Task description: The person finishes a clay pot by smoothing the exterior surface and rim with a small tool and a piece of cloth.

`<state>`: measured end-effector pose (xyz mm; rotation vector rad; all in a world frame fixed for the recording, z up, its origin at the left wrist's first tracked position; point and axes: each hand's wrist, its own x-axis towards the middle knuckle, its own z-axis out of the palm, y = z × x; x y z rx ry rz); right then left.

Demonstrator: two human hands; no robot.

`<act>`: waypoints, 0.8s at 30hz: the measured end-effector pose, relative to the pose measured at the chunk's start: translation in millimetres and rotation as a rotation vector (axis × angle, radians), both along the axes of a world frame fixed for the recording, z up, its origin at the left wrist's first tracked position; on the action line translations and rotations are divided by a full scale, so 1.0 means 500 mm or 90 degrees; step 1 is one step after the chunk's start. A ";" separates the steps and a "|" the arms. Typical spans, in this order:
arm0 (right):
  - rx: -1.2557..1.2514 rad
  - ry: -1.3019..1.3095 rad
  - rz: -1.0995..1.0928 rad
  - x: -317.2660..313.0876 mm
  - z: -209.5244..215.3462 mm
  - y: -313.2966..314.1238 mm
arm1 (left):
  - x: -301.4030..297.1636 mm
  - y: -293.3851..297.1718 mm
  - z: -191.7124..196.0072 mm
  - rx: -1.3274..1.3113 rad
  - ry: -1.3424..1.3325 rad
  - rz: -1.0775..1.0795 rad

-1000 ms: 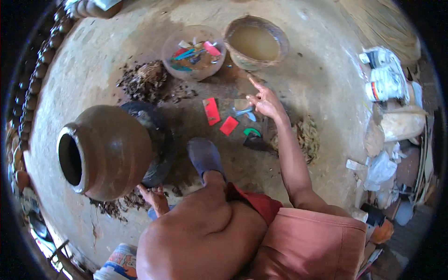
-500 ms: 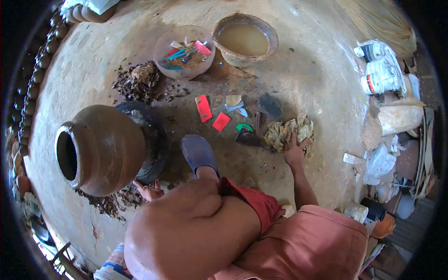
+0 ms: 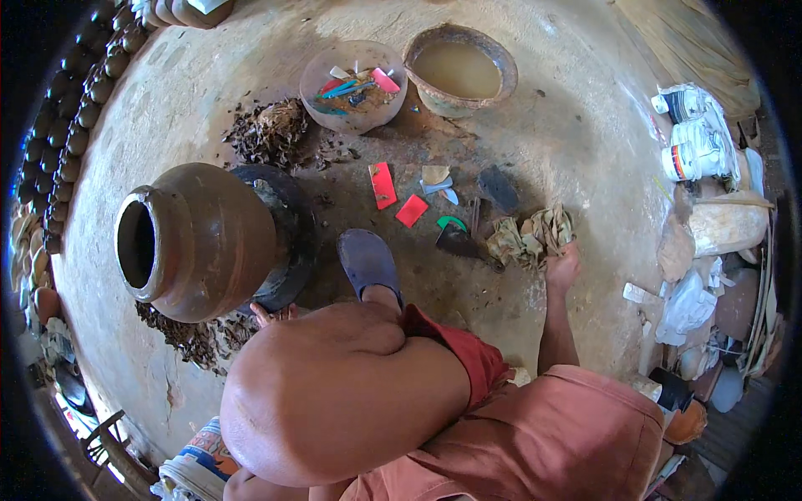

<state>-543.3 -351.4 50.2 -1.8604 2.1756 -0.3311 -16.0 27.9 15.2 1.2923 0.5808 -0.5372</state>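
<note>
My right hand (image 3: 563, 267) is closed on the right edge of a crumpled, mud-stained cloth (image 3: 528, 240) lying on the floor. Beside the cloth are a dark flat piece (image 3: 456, 243) and a green curved scrap (image 3: 451, 223). My left hand (image 3: 274, 314) is partly hidden behind my raised knee; its visible fingers are apart and hold nothing I can see. It is close to the dark round base (image 3: 288, 284), against which a big brown clay pot (image 3: 209, 242) lies on its side, its mouth facing left.
Red flat pieces (image 3: 383, 185), a dark grey block (image 3: 499, 189) and small scraps lie ahead. Beyond stand a bowl of tools (image 3: 316, 65) and a basin of murky water (image 3: 506, 82). Dark shavings (image 3: 266, 134) lie heaped nearby. Containers and plastic bags (image 3: 685, 309) line the right side.
My right hand has gone from pressing on top of the cloth to gripping its right edge, and the cloth is drawn out sideways. The whole view has shifted slightly.
</note>
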 end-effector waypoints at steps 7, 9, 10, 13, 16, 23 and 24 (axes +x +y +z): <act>-0.137 0.191 0.257 0.213 0.189 -0.025 | -0.020 -0.017 0.004 0.003 0.006 -0.006; -0.052 -0.025 0.288 0.309 0.172 -0.052 | -0.025 -0.018 0.001 0.003 0.009 -0.009; 0.027 -0.076 0.269 0.367 0.143 -0.069 | -0.026 -0.018 -0.003 0.001 0.011 -0.010; 0.099 -0.037 0.252 0.465 0.048 -0.075 | -0.019 -0.005 -0.015 -0.005 0.011 -0.006; 0.129 0.025 0.196 0.499 -0.015 -0.085 | -0.022 -0.028 -0.025 -0.006 -0.003 -0.020; 0.139 -0.119 0.180 0.452 -0.072 -0.128 | -0.001 -0.058 -0.029 -0.012 0.009 0.021; 0.145 -0.120 0.187 0.468 -0.037 -0.108 | 0.000 -0.042 -0.033 -0.004 0.008 0.033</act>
